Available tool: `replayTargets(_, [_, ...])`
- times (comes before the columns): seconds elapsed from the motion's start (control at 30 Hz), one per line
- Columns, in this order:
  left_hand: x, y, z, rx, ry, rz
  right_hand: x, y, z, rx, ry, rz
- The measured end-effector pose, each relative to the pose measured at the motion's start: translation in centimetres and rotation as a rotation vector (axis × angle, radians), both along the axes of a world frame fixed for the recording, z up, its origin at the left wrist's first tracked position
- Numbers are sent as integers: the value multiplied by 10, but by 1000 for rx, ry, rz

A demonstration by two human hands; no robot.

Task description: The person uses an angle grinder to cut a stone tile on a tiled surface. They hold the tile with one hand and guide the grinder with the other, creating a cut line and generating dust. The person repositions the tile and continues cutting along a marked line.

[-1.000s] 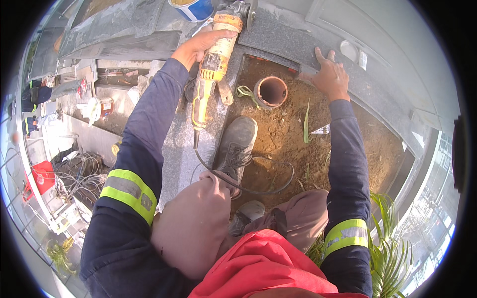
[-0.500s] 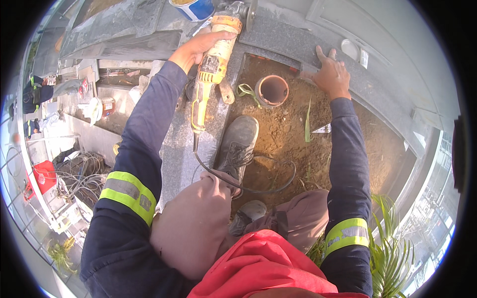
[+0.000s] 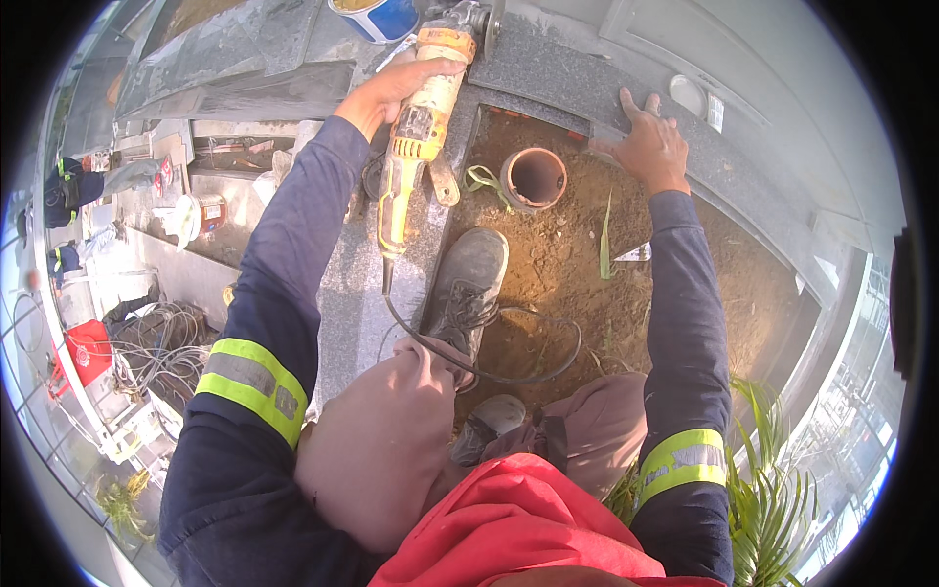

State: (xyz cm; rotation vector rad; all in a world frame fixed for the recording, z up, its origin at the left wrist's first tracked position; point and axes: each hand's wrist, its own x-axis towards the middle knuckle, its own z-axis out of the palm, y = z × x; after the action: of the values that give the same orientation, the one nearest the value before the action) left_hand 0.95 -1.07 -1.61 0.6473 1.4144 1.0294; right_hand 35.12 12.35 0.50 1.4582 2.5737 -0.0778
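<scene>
A yellow angle grinder (image 3: 419,145), dusty and worn, is gripped in my left hand (image 3: 401,86), whose fingers wrap round its body. Its disc (image 3: 495,29) points away from me at the top, close to the far stone ledge. From the grinder's rear end a dark power cord (image 3: 489,376) loops down past my boot. My right hand (image 3: 649,147) rests with spread fingers on the grey stone edging (image 3: 587,88), holding nothing. Between my hands an orange-brown pipe (image 3: 535,180) stands upright in the soil.
A blue and white bucket (image 3: 375,20) stands beyond the grinder. My boot (image 3: 468,284) is by the stone slab. Bare soil (image 3: 558,254) lies inside the edging. Tangled cables (image 3: 166,342), a red bag (image 3: 84,354) and a co-worker (image 3: 73,191) are at left. Palm leaves (image 3: 763,470) grow at lower right.
Both hands and the grinder stay in nearly the same place; the view shifts only very slightly.
</scene>
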Motion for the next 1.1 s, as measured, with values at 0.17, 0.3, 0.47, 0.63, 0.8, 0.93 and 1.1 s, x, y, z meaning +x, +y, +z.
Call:
replayTargets(0.17, [-4,3,-3,-40,-36,8,0,1,-1,-6,7,1])
replayTargets(0.3, [-1,1,-1,-26,-13,-1,-2,1,0,-30,4,-19])
replayTargets(0.47, [4,-5,5,-42,0,-11,-2,3,3,-51,-7,-23])
replayTargets(0.63, [4,-9,11,-55,-49,3,1,4,-3,3,-11,0])
replayTargets(0.8, [6,-14,7,-16,-28,-3,1,5,-1,-17,1,8])
replayTargets(0.93, [6,-14,5,1,-16,-2,1,4,-3,-4,12,8])
replayTargets(1.1, [4,-12,3,-30,-28,30,3,7,-4,-27,22,12])
